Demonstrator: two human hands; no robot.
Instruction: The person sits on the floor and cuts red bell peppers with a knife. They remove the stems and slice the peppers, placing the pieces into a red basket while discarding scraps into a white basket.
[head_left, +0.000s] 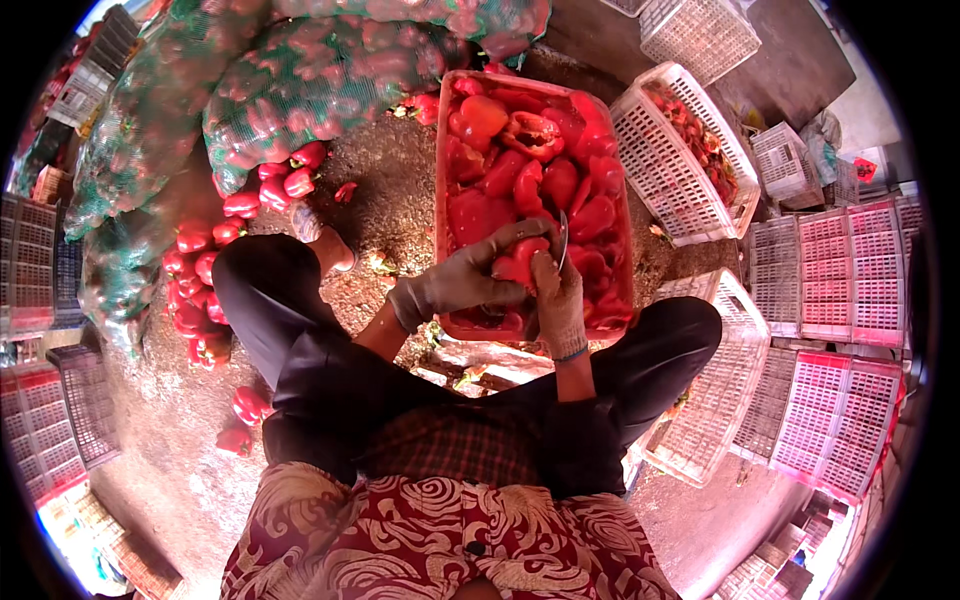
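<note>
Both of my hands wear soiled work gloves and meet over the near half of a red plastic crate (444, 187) heaped with cut red bell peppers (480, 214). My left hand (469, 274) reaches in from the left, its fingers curled around a red bell pepper (517, 261). My right hand (559, 304) is closed around a knife, whose handle is hidden in the fist. The thin curved knife blade (563, 238) points up beside the pepper. My right thumb presses against the pepper's near side.
Whole red peppers (191, 289) lie loose on the floor at left, below green mesh sacks (322, 82) full of peppers. A white slatted crate (675, 161) at right holds pepper scraps. Another white crate (712, 390) stands by my right knee. Stacked crates (840, 277) line the right side.
</note>
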